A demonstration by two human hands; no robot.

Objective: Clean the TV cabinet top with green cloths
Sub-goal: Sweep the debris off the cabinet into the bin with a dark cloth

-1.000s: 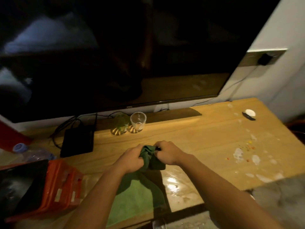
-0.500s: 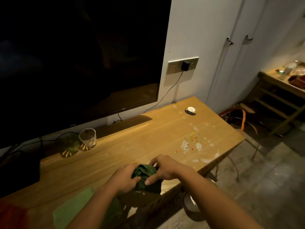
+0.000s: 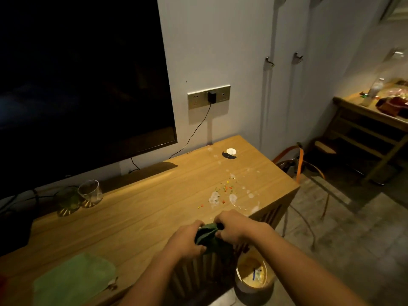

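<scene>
My left hand (image 3: 186, 238) and my right hand (image 3: 234, 226) both grip a bunched dark green cloth (image 3: 208, 236), held just off the front edge of the wooden TV cabinet top (image 3: 143, 208). A second, lighter green cloth (image 3: 72, 279) lies flat on the cabinet's near left. White smears and small coloured crumbs (image 3: 227, 193) dirty the right part of the top, just beyond my right hand.
A dark TV (image 3: 77, 85) hangs on the wall behind. Two glasses (image 3: 88, 193) stand at the back left. A white-and-black small object (image 3: 230, 153) sits at the far right corner. A bucket (image 3: 254, 277) stands on the floor below my hands; a chair (image 3: 298, 164) is right.
My view has swung right along the cabinet. Both hands moved with the bunched cloth from the wet middle area to the front edge above the bucket.
</scene>
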